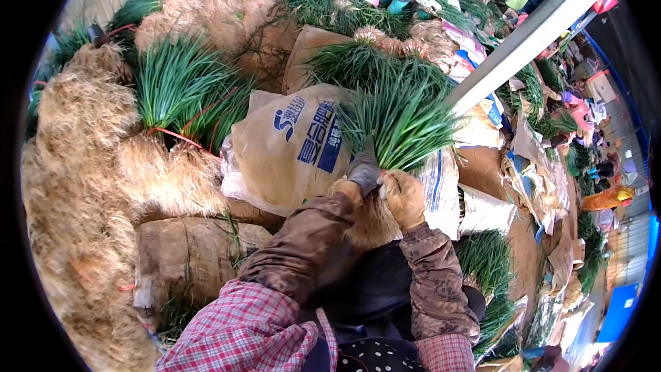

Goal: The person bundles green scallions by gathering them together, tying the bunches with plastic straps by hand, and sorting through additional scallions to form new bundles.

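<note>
In the head view, at mid-frame, the left hand (361, 173) in a grey glove and the right hand (404, 196) in a tan glove are both closed around the neck of a bunch of long green chives (399, 120) with pale roots. A tan printed sack (289, 145) lies just left; tied chive bundles (175, 89) sit upper left.

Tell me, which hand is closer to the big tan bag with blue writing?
Left. The left hand grips the green bunch right beside the tan bag, almost touching its edge. The right hand holds the bunch's far side, farther from the bag.
</note>
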A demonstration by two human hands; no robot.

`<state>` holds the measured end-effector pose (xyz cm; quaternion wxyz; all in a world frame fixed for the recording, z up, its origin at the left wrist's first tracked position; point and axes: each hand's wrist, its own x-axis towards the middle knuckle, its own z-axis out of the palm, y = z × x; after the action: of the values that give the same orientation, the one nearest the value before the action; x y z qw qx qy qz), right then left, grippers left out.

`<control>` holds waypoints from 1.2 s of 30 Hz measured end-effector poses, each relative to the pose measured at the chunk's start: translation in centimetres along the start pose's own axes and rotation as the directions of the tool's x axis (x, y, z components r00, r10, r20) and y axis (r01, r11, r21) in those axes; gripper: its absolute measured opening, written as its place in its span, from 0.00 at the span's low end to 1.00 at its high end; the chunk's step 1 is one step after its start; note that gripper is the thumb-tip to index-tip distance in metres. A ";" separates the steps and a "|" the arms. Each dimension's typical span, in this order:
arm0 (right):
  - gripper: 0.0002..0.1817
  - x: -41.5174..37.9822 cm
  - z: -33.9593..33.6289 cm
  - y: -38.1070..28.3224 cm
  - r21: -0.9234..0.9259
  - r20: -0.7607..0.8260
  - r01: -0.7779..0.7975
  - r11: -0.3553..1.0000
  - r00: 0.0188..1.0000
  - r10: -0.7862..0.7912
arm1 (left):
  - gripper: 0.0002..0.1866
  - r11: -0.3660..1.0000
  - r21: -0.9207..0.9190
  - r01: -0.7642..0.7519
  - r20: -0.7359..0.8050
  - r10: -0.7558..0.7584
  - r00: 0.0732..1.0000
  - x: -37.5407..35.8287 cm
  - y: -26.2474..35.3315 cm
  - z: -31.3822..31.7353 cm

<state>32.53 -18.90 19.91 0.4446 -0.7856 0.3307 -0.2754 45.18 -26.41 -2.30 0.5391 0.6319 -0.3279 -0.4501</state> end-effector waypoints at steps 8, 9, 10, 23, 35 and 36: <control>0.11 7.3 2.2 -3.0 -0.202 0.385 -0.156 0.967 0.895 0.225 | 0.52 0.957 -0.242 -0.161 0.339 0.239 0.910 -4.8 4.1 -12.9; 0.10 8.3 3.2 0.3 -0.162 0.432 -0.135 0.978 0.881 0.193 | 0.52 0.947 -0.297 -0.122 0.391 0.237 0.889 -3.7 1.4 -14.5; 0.10 9.0 4.7 4.4 -0.118 0.481 -0.119 0.986 0.862 0.161 | 0.50 0.986 -0.161 -0.053 0.424 0.117 0.898 -3.0 0.8 -15.3; 0.12 12.5 9.3 13.1 -0.268 0.305 -0.079 0.960 0.938 0.163 | 0.49 0.455 0.872 0.180 -0.343 0.305 0.888 -12.1 8.1 -5.1; 0.12 8.1 9.6 2.2 -0.799 0.338 -0.032 0.600 0.802 0.492 | 0.23 0.581 0.731 0.359 -0.409 -0.047 0.911 -7.8 4.1 -9.0; 0.12 7.7 9.4 4.0 -0.778 0.374 -0.005 0.628 0.799 0.470 | 0.23 0.626 0.671 0.396 -0.364 -0.187 0.912 -7.8 4.8 -9.3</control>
<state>43.06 -21.47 13.17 0.1920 -0.8866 0.3781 0.1847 51.09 -16.76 4.16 0.1972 0.8920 -0.2989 -0.2760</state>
